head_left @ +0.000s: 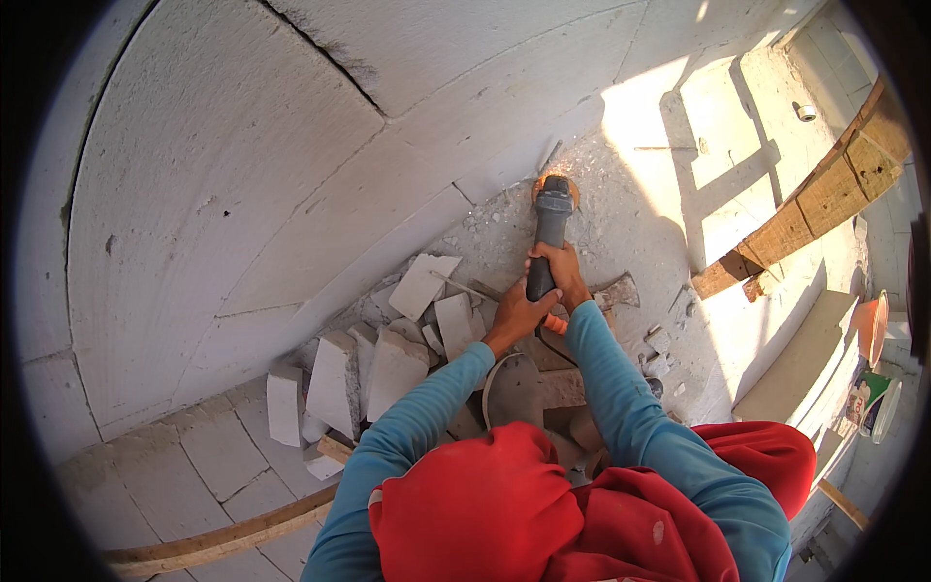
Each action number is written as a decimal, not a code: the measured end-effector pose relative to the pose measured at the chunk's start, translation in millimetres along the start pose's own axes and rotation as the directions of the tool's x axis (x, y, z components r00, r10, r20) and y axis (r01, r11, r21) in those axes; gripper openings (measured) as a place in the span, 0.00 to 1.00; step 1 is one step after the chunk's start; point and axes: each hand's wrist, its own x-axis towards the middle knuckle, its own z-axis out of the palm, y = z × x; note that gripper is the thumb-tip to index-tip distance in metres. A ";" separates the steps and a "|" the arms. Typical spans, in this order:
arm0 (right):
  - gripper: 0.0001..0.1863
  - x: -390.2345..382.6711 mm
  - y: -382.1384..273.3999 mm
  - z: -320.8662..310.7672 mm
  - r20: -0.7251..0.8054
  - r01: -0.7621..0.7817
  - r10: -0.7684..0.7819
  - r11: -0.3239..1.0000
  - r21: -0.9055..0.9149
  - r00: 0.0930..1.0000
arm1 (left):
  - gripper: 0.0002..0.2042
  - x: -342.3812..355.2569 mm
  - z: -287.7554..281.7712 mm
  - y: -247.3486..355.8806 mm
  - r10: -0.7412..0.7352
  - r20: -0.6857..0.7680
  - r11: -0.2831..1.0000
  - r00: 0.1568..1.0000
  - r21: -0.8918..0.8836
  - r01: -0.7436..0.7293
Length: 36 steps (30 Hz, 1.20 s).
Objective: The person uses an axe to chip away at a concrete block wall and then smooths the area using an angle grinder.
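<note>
Both my hands are closed around the dark grey body of an angle grinder (553, 225), held out in front of me near the foot of the wall. My left hand (519, 318) wraps the rear end of the body, and my right hand (562, 272) grips it slightly farther forward. An orange side handle (556, 324) and a dark cord show beside my hands. Orange sparks glow around the grinder's front end, where the disc is mostly hidden. Just beyond it, a thin rod (551, 153) sticks up by the wall.
Broken white blocks (335, 383) are heaped at the wall's base, left of my arms. A wooden beam (810, 209) slants across the right side, and a curved-looking plank (228, 533) lies lower left. An orange bucket (871, 325) and white tub (881, 407) stand far right.
</note>
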 end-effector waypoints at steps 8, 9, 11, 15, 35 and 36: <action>0.15 -1.9 -1.8 2.7 -0.008 0.014 -0.014 1.000 -0.012 1.000 | 0.27 -1.1 -1.6 1.0 -0.015 -0.001 1.000 1.000 -0.003 0.015; 0.15 -2.5 -2.4 2.7 -0.006 0.012 -0.012 1.000 -0.011 1.000 | 0.27 -1.7 -1.7 2.1 -0.009 -0.003 1.000 1.000 -0.005 0.009; 0.15 -3.1 -3.4 3.1 -0.014 0.002 -0.002 1.000 -0.008 1.000 | 0.27 -2.6 -2.6 4.2 0.004 -0.006 1.000 1.000 -0.007 -0.004; 0.16 -3.6 -3.2 5.2 -0.033 0.016 -0.016 1.000 0.018 0.999 | 0.27 -3.4 -3.7 7.4 -0.005 -0.001 1.000 1.000 -0.008 0.005; 0.16 -3.3 -3.1 2.4 -0.008 0.020 -0.020 1.000 -0.004 1.000 | 0.29 -2.9 -2.9 8.5 -0.009 0.001 1.000 1.000 0.004 0.009; 0.16 -3.7 -3.3 2.5 -0.012 0.023 -0.023 1.000 -0.009 1.000 | 0.29 -2.9 -2.7 8.5 -0.012 0.002 1.000 1.000 0.000 0.012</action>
